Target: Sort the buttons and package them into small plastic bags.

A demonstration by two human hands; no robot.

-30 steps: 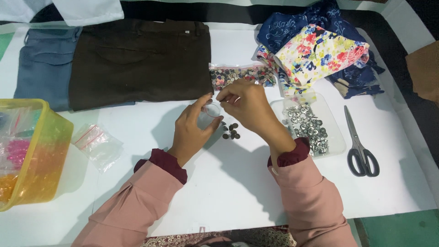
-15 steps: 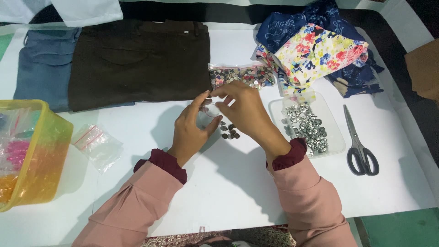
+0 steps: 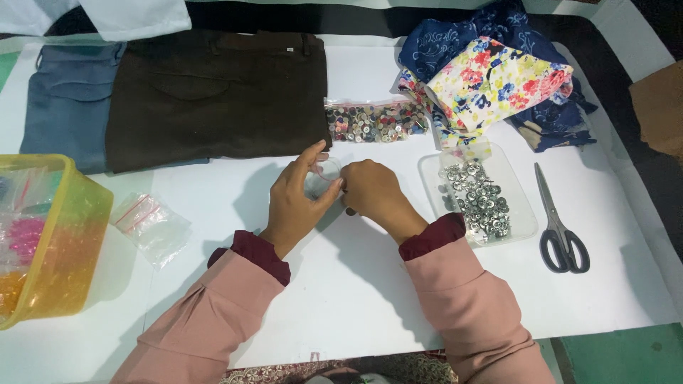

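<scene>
— What was held at the centre of the tabletop point(image 3: 341, 299)?
— A small clear bag point(image 3: 321, 178) was pinched by the fingers of the left hand point(image 3: 297, 199) and right hand point(image 3: 371, 193).
— And beyond?
— A bag of buttons point(image 3: 376, 122) was seen at twelve o'clock, scissors point(image 3: 560, 224) at three.

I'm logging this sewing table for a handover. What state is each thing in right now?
Left hand: grip closed on a small clear bag.
Right hand: fingers at the same bag.
Bag of mixed buttons: lying flat, apparently sealed.
Clear tray: uncovered, holding metal buttons.
Scissors: blades shut, lying flat.
Brown trousers: folded flat.
Blue jeans: folded, partly under the trousers.
Floral fabrics: heaped.
Yellow tub: lidless.
</scene>
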